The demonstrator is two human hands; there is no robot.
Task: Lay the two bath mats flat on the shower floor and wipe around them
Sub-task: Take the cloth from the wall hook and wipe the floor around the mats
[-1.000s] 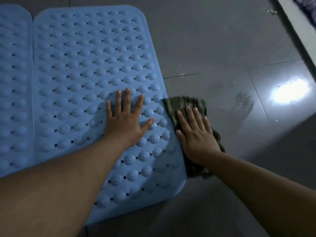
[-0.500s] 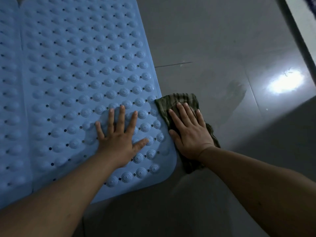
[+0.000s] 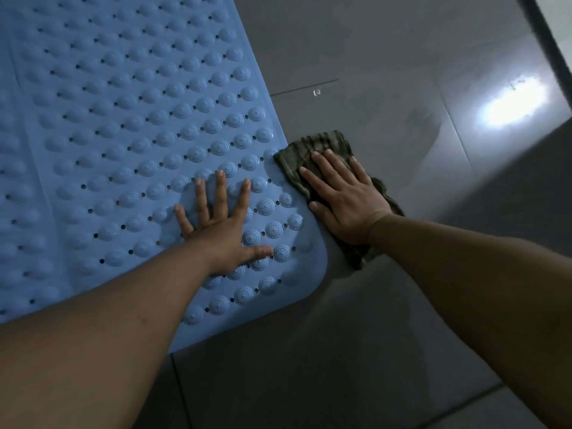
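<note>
Head view, left to right. 2 blue bath mats: far-left mat (image 3: 7, 181) only a strip at 9 o'clock, seam just visible; main mat (image 3: 130, 119) flat on the shower floor (image 3: 387, 351). Left hand (image 3: 221, 230) spread flat on the mat's near-right corner, gripping nothing, likely pinning it against sliding. Right hand (image 3: 343, 202), fingers straight, presses a green cloth (image 3: 318, 150) onto the floor, touching the mat's right edge. Open tile from 12 to 5 o'clock; dark threshold (image 3: 544, 48) bounds it at 1 o'clock.
</note>
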